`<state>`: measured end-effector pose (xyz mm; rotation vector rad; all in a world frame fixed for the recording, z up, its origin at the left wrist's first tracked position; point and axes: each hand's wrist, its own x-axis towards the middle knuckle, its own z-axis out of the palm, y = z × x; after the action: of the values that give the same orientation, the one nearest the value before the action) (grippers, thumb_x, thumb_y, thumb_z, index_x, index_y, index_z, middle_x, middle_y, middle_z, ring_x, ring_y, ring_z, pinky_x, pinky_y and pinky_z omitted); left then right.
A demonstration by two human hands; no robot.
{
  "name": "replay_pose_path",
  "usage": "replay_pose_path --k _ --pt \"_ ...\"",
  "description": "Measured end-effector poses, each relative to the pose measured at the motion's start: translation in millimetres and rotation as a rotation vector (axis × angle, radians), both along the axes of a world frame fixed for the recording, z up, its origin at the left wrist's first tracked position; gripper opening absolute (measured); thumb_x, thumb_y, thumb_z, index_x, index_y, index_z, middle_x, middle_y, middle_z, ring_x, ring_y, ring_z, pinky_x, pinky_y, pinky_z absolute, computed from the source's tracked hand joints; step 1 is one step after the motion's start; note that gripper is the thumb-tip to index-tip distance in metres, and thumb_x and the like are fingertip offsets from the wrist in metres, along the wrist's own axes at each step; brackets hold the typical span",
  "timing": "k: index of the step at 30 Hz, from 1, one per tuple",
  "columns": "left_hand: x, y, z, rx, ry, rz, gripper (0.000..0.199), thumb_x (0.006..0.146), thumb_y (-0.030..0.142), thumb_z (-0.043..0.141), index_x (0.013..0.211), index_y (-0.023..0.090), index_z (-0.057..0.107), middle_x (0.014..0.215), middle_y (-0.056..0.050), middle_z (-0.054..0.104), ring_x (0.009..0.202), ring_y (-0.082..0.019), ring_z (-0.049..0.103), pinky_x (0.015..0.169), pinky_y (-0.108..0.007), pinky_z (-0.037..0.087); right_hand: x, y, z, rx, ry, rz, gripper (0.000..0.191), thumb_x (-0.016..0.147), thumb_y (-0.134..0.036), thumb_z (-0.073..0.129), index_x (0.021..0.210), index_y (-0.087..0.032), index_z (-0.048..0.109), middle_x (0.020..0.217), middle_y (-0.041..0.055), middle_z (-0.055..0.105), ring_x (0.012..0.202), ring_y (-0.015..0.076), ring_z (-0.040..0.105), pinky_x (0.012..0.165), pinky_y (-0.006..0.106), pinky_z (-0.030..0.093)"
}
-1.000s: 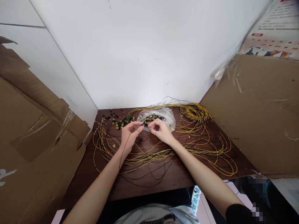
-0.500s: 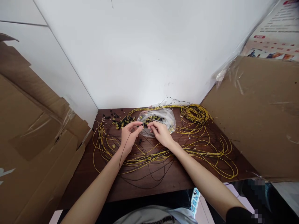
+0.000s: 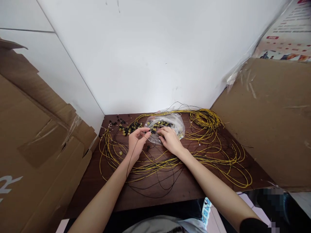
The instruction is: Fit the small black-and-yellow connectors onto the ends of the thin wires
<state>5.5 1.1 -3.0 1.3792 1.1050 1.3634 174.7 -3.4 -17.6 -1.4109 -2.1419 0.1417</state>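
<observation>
My left hand (image 3: 138,141) pinches a thin black wire (image 3: 127,165) near a small dark piece at the fingertips. The wire loops down over my wrist to the brown table. To its right, my right hand (image 3: 168,138) has bent fingers over the front of a clear plastic bag (image 3: 179,124) of small black and yellow parts; whether it holds anything is hidden. Loose black and yellow parts (image 3: 128,128) lie left of the bag. Yellow wires (image 3: 155,165) stretch across the table below my hands.
A coil of yellow wire (image 3: 205,118) lies at the back right of the table (image 3: 150,199). Cardboard (image 3: 48,142) stands on the left, and another cardboard sheet (image 3: 272,123) on the right. A white wall (image 3: 150,58) rises behind.
My right hand has moved slightly away from my left fingertips, toward the bag. The whole view has shifted a little. My left hand keeps its pinch.
</observation>
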Motion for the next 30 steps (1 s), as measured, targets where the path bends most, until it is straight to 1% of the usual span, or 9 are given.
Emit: replay_pose_path --k 5,8,10,11,13,16,18,22,30 --pt "1 0 -0.3 0.003 0.009 0.007 0.022 0.066 0.03 0.069 0.083 0.015 0.067 0.072 -0.002 0.062 0.054 -0.008 0.046 0.047 -0.02 0.035 0 0 1.2 0.013 0.022 -0.001 0.021 0.081 -0.008 0.048 0.091 -0.018 0.063 0.09 0.0059 0.062 0.093 0.021 0.052 0.081 0.035 0.037" --pt "1 0 -0.2 0.005 0.022 0.007 0.022 0.067 0.029 0.068 0.083 0.015 0.067 0.069 -0.001 0.062 0.052 -0.007 0.044 0.047 -0.02 0.034 1 1 3.3 0.02 0.131 0.006 0.018 0.079 -0.008 0.049 0.086 -0.018 0.063 0.089 0.0057 0.061 0.09 0.0205 0.054 0.081 0.035 0.039" --pt "1 0 -0.4 0.012 0.024 0.007 0.022 0.066 0.029 0.069 0.083 0.015 0.068 0.07 -0.001 0.062 0.052 -0.007 0.044 0.047 -0.02 0.035 1 2 4.9 -0.002 0.31 0.031 0.015 0.078 -0.011 0.05 0.083 -0.017 0.062 0.088 0.0057 0.061 0.086 0.0188 0.056 0.079 0.034 0.041" --pt "0 0 -0.7 0.015 0.024 0.005 0.022 0.066 0.029 0.069 0.083 0.015 0.067 0.071 -0.001 0.062 0.052 -0.008 0.044 0.047 -0.02 0.035 0 3 5.7 -0.034 0.44 0.049 0.012 0.077 -0.013 0.052 0.082 -0.017 0.062 0.087 0.0056 0.06 0.083 0.0179 0.057 0.077 0.033 0.043" --pt "0 1 -1.1 0.023 0.027 0.001 0.022 0.065 0.029 0.069 0.082 0.015 0.067 0.069 -0.001 0.062 0.052 -0.008 0.045 0.047 -0.02 0.035 -3 4 7.5 -0.153 0.74 0.087 0.007 0.075 -0.019 0.057 0.08 -0.017 0.062 0.082 0.0048 0.061 0.075 0.0162 0.059 0.072 0.031 0.047" --pt "1 0 -1.0 0.038 0.044 -0.008 0.019 0.064 0.027 0.07 0.078 0.015 0.066 0.061 0.001 0.057 0.052 -0.009 0.044 0.047 -0.02 0.033 -8 3 10.7 -0.359 1.109 0.128 0.017 0.066 -0.025 0.068 0.079 -0.017 0.063 0.071 0.0016 0.063 0.065 0.0141 0.059 0.068 0.029 0.049" --pt "2 -1 -0.6 0.049 0.067 -0.016 0.016 0.065 0.026 0.07 0.076 0.015 0.066 0.057 0.002 0.054 0.05 -0.008 0.043 0.046 -0.02 0.032 -12 1 13.0 -0.425 1.231 0.15 0.022 0.062 -0.026 0.073 0.08 -0.017 0.064 0.066 -0.0003 0.063 0.063 0.0129 0.059 0.069 0.029 0.049" --pt "3 -2 -0.5 0.074 0.109 -0.029 0.015 0.065 0.026 0.069 0.075 0.016 0.065 0.056 0.003 0.051 0.05 -0.008 0.041 0.047 -0.02 0.031 -17 -3 15.5 -0.452 1.303 0.176 0.026 0.06 -0.028 0.075 0.082 -0.018 0.067 0.071 0.0003 0.066 0.068 0.0128 0.061 0.073 0.028 0.049" --pt "3 -3 0.0 0.091 0.132 -0.03 0.015 0.066 0.026 0.069 0.076 0.016 0.065 0.055 0.003 0.047 0.051 -0.009 0.04 0.048 -0.02 0.03 -17 -2 14.9 -0.399 1.244 0.132 0.024 0.057 -0.027 0.077 0.077 -0.018 0.067 0.072 0.0005 0.065 0.067 0.0123 0.059 0.071 0.027 0.049"
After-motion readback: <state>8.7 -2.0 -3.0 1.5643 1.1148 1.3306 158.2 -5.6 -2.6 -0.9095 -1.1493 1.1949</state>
